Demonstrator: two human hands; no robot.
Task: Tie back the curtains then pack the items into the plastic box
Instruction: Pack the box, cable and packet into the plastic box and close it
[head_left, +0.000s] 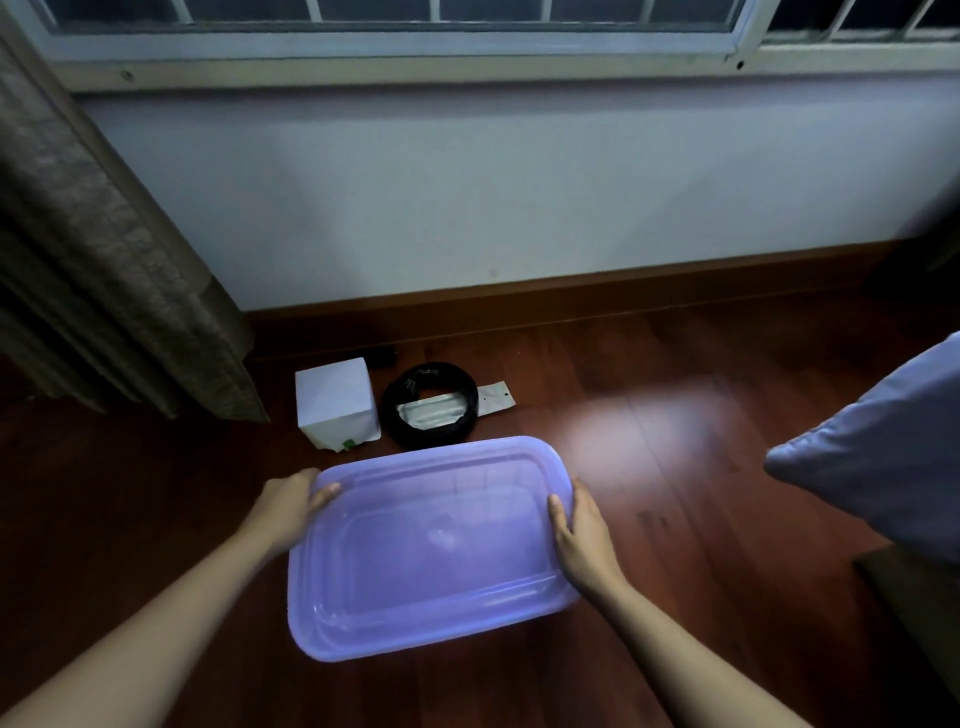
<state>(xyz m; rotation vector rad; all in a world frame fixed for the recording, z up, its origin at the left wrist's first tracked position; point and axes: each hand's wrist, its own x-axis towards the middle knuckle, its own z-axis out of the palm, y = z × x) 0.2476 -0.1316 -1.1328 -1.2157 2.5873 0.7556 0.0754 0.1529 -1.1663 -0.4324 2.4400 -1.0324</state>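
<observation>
The translucent purple plastic box (431, 545) sits on the wooden floor (675, 415), lid on, held at both short ends. The left hand (293, 501) grips its left rim, thumb on top and fingers curled under the edge. The right hand (582, 540) lies flat against the right rim, thumb on the lid. Beyond the box, a white carton (336, 402) and a black coiled cable (430, 405) rest near the wall, the coil over a silver packet (496, 397). The curtain (104, 249) hangs far left of the box.

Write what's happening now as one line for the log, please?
left hand: on plastic box rim | right hand: on opposite rim | box: lidded, on floor | white carton, black coil: unpacked
</observation>
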